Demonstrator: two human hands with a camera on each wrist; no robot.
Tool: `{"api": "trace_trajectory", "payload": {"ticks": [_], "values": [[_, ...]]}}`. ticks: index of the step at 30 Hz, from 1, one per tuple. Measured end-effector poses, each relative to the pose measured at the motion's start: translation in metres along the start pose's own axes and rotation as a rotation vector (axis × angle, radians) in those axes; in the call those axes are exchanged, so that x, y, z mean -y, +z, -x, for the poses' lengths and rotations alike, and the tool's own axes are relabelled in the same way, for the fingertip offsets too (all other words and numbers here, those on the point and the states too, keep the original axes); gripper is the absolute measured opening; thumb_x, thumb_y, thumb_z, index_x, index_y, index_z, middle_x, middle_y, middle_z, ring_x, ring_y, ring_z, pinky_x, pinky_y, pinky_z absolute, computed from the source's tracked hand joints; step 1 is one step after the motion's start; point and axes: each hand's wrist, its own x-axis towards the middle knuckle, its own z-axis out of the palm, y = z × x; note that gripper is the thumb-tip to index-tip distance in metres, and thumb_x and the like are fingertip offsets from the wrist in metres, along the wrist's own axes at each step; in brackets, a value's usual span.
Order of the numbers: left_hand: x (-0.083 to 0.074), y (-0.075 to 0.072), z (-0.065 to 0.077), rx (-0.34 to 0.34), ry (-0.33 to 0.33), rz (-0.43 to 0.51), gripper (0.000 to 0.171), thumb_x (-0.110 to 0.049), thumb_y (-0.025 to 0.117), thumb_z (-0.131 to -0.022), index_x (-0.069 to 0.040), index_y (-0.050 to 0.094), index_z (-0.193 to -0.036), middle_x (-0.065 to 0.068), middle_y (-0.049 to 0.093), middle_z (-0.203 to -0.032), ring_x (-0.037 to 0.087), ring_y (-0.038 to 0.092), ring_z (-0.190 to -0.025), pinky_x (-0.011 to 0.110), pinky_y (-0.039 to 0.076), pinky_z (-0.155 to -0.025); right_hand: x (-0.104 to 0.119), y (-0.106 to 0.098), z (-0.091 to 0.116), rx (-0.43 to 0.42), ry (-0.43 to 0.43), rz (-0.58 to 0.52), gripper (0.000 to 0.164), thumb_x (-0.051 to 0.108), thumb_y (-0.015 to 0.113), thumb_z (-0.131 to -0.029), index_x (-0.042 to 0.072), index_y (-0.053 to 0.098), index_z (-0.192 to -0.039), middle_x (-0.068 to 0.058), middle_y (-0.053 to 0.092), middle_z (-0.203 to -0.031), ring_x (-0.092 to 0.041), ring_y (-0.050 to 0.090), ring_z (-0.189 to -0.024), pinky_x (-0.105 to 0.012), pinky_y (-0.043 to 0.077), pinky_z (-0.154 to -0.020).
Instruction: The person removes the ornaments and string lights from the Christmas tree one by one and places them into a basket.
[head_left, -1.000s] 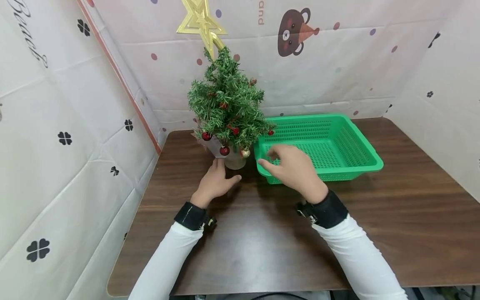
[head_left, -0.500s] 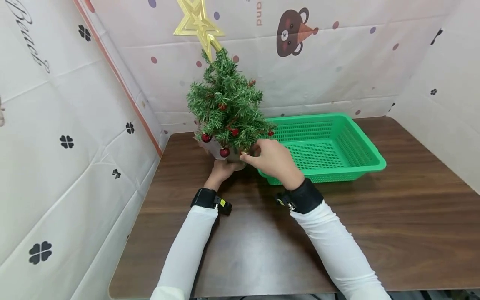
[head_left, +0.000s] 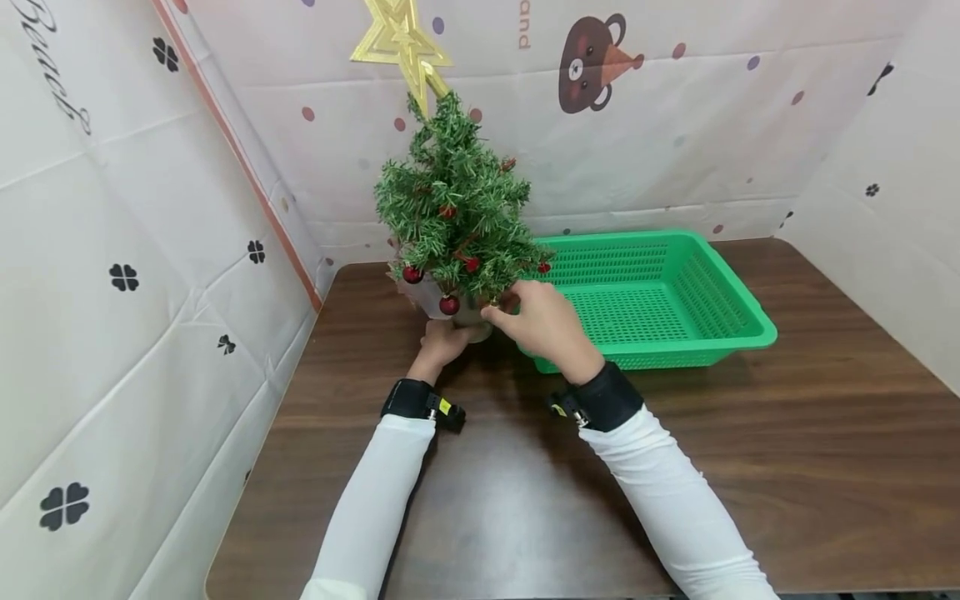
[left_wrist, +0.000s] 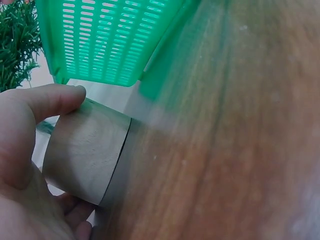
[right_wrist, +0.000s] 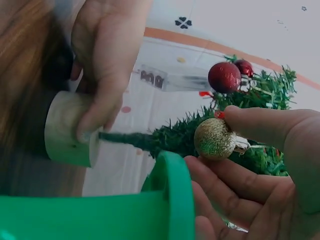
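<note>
A small artificial Christmas tree stands toward the back left of the table, topped by a gold star. My left hand grips its round wooden base, thumb on one side and fingers curled beneath in the left wrist view. Under the lower branches, my right hand pinches a gold glitter ball ornament between thumb and fingers. The ball's silver cap points toward the branches. Dark red ball ornaments hang close by. In the head view, the right hand mostly hides the gold ball.
Right beside the tree sits a green plastic basket, its near left corner under my right hand. A pale pinkish sheet shows behind the base. Printed cloth walls the back and sides of the brown table.
My left hand has moved in to take hold of the base. My right hand has come left from over the basket and pinched the gold ball; both hands barely moved in the last half second.
</note>
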Motion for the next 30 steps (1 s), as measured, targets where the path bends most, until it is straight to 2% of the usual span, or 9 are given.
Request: {"api": "trace_trajectory", "payload": {"ticks": [8,12,15,20,25,30], "values": [[-0.005,0.000,0.000,0.009,-0.004,-0.014,0.068,-0.042,0.069,-0.091,-0.017,0.047,-0.151,0.021,0.049,-0.151,0.047,0.039,-0.144,0.080,0.014,-0.115,-0.006,-0.017,0.001,-0.004,0.005,-0.021,0.037,0.045,0.071,-0.094,0.013,0.074,-0.111,-0.004,0.073,-0.098,-0.022,0.068,-0.085,-0.039,0.055,-0.069],[-0.004,0.000,-0.001,0.007,0.017,-0.012,0.069,-0.040,0.070,-0.091,-0.017,0.045,-0.151,0.021,0.047,-0.152,0.046,0.037,-0.145,0.081,0.013,-0.115,-0.004,-0.026,0.003,0.003,0.016,-0.027,0.037,0.043,0.073,-0.093,0.012,0.073,-0.114,-0.004,0.073,-0.100,-0.022,0.068,-0.088,-0.040,0.056,-0.073],[-0.004,-0.001,-0.002,-0.002,0.031,-0.004,0.071,-0.040,0.071,-0.091,-0.017,0.044,-0.152,0.020,0.046,-0.153,0.046,0.037,-0.146,0.081,0.014,-0.115,0.000,-0.031,0.006,0.007,0.015,-0.026,0.034,0.041,0.074,-0.093,0.015,0.074,-0.113,-0.002,0.073,-0.099,-0.021,0.067,-0.086,-0.039,0.054,-0.072],[-0.002,-0.002,-0.002,-0.007,0.018,0.003,0.074,-0.043,0.072,-0.090,-0.016,0.044,-0.153,0.019,0.048,-0.153,0.044,0.039,-0.145,0.078,0.015,-0.116,0.007,-0.037,0.011,0.002,-0.007,-0.023,0.029,0.041,0.075,-0.092,0.019,0.075,-0.112,0.000,0.073,-0.099,-0.019,0.065,-0.080,-0.037,0.051,-0.068],[-0.001,-0.003,-0.002,-0.007,0.026,-0.003,0.072,-0.041,0.071,-0.090,-0.014,0.045,-0.151,0.019,0.049,-0.152,0.043,0.040,-0.144,0.077,0.018,-0.116,0.010,-0.040,0.015,-0.056,-0.013,-0.048,0.029,0.041,0.075,-0.092,0.020,0.075,-0.112,0.001,0.073,-0.097,-0.018,0.065,-0.080,-0.036,0.051,-0.067],[0.001,-0.002,-0.003,-0.014,0.045,0.016,0.073,-0.040,0.072,-0.090,-0.016,0.043,-0.153,0.018,0.047,-0.153,0.042,0.038,-0.145,0.077,0.016,-0.116,0.010,-0.040,0.017,-0.137,-0.062,-0.093,0.030,0.039,0.076,-0.092,0.019,0.075,-0.113,-0.001,0.073,-0.097,-0.018,0.063,-0.075,-0.035,0.049,-0.065]]}}
